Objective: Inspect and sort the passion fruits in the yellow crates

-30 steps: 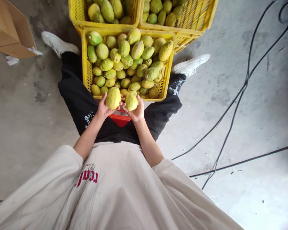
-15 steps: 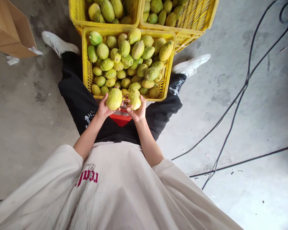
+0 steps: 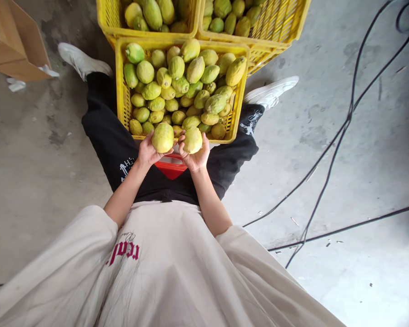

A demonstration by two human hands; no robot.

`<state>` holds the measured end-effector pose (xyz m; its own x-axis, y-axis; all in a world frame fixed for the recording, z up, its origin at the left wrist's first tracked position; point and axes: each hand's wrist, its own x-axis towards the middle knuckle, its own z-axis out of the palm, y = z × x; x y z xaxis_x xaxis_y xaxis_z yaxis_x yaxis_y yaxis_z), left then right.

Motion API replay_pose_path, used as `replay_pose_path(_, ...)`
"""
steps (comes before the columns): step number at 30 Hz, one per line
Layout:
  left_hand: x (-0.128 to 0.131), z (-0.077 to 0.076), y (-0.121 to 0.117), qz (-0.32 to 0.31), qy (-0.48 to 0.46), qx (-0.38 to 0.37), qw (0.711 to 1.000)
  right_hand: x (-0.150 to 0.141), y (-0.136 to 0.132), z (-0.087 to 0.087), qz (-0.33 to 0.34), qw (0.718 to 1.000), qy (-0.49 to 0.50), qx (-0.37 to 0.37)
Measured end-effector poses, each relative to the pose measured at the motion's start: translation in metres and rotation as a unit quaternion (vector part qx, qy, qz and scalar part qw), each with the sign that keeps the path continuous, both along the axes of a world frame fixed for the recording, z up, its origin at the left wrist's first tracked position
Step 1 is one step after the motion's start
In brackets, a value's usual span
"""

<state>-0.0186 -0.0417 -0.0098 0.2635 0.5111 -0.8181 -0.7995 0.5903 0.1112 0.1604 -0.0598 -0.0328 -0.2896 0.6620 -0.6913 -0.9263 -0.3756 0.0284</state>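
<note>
My left hand (image 3: 148, 153) is closed round a yellow-green, lemon-like citrus fruit (image 3: 162, 137), its fingers curled under it. In my right hand (image 3: 200, 156) is a second fruit of the same kind, a rounder, paler citrus fruit (image 3: 192, 140), gripped between thumb and fingers. The two hands are side by side, with a small gap between the fruits. Just beyond them stands a yellow plastic crate (image 3: 120, 97) filled with many such fruits, some greener, some longer and bumpy. Below my hands, between my legs, a red plastic thing (image 3: 171, 170) shows in part.
Two more yellow crates, a left one (image 3: 146, 34) and a right one (image 3: 282, 22), stand behind with similar fruits. An open cardboard box (image 3: 10, 38) sits at the upper left. Black cables (image 3: 347, 120) cross the concrete floor on the right. My white shoes flank the front crate.
Both fruits have risen slightly in the picture and turned a little in my hands. My right thumb has shifted along its fruit. The crates are unchanged.
</note>
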Motion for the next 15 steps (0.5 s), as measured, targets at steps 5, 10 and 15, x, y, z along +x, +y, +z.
replay_pose_path(5,-0.0001,-0.0061,-0.0048,-0.014,0.006,0.014,1.000,0.0027,0.0012,-0.0038,0.008,1.000,0.016,0.025)
replay_pose_path(10,-0.0003,-0.0050,-0.0037,-0.017,-0.006,0.021,1.000,-0.0025,0.0042,0.0007,0.028,0.999,-0.014,-0.043)
replay_pose_path(15,-0.0019,-0.0034,-0.0012,0.000,-0.005,0.011,1.000,-0.0021,0.0029,-0.0018,0.033,0.998,-0.027,-0.036)
